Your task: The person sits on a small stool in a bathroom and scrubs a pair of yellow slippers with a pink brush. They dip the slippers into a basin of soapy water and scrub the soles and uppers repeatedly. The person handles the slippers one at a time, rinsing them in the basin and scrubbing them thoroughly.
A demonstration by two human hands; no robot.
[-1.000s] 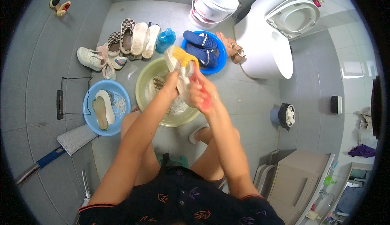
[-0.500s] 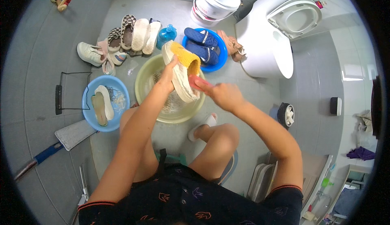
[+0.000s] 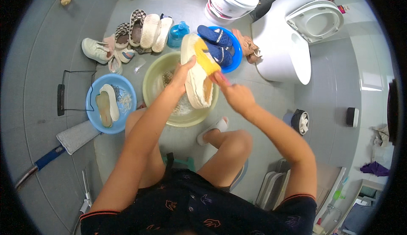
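My left hand (image 3: 181, 77) is closed around the sole side of a slipper (image 3: 205, 62) with a yellow upper and a thick white sole. It is tilted toe-up above a pale yellow-green basin (image 3: 146, 91). My right hand (image 3: 238, 98), slightly blurred, grips what looks like a small pink brush (image 3: 222, 79), mostly hidden by the fingers, against the slipper's yellow upper near the opening. Inside the basin, foamy water (image 3: 183, 107) and a patterned piece (image 3: 168, 79) show in part.
At left, a light blue basin (image 3: 90, 115) holds insoles. Several shoes (image 3: 138, 27) line the back left beside a blue bottle (image 3: 178, 33). Navy slippers (image 3: 219, 52) sit in a blue basin (image 3: 238, 57). A white bucket (image 3: 229, 6) and toilet (image 3: 280, 52) stand at back right.
The brush has moved from inside the slipper's opening to its yellow upper. My left hand and the slipper have shifted slightly right, and the slipper has turned a little.
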